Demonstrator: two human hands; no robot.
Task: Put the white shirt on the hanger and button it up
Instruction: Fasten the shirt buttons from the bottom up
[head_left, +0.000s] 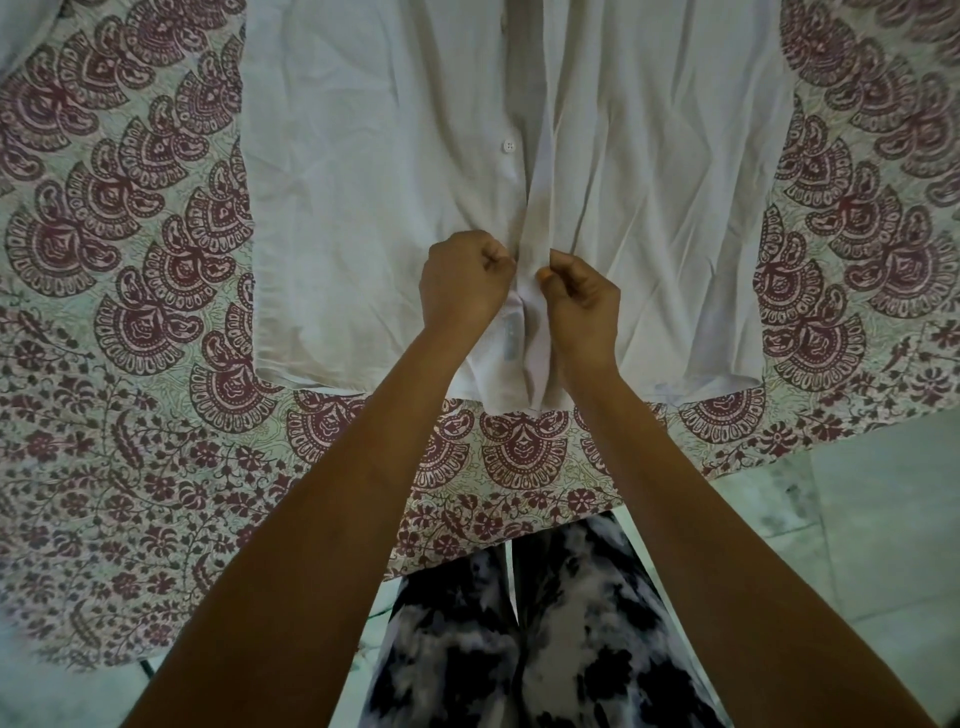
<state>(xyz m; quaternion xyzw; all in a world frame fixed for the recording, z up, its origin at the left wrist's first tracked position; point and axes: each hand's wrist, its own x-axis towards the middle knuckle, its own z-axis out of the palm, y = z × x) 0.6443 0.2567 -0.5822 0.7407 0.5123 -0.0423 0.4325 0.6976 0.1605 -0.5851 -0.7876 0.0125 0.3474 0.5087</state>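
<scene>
The white shirt (374, 197) lies spread flat on a patterned cloth, hem toward me, its front placket running up the middle. My left hand (462, 283) pinches the left front edge near the hem. My right hand (582, 306) pinches the overlapping placket strip right beside it. The two hands nearly touch at the placket. One white button (508, 146) shows unfastened higher up. A small label shows inside the hem between my wrists. No hanger is in view; the collar end is cut off at the top.
A maroon paisley bedsheet (130, 322) covers the surface and hangs over its near edge. Below it are a pale tiled floor (857, 545) and my legs in black-and-white patterned trousers (545, 634).
</scene>
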